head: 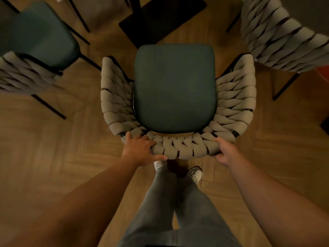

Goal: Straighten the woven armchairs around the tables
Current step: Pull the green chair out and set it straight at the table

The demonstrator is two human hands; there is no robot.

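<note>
A woven armchair (175,90) with a dark green seat cushion and a grey braided back stands directly below me, its back toward my legs. My left hand (140,150) grips the left part of the backrest's top rim. My right hand (226,152) grips the right part of the same rim. The front of the seat points at a black table base (162,18) on the floor ahead.
A second woven armchair (35,50) stands at the left, turned at an angle. A third woven armchair (284,38) shows its grey back at the upper right. The floor (53,157) is wooden parquet. My feet in white shoes stand just behind the chair.
</note>
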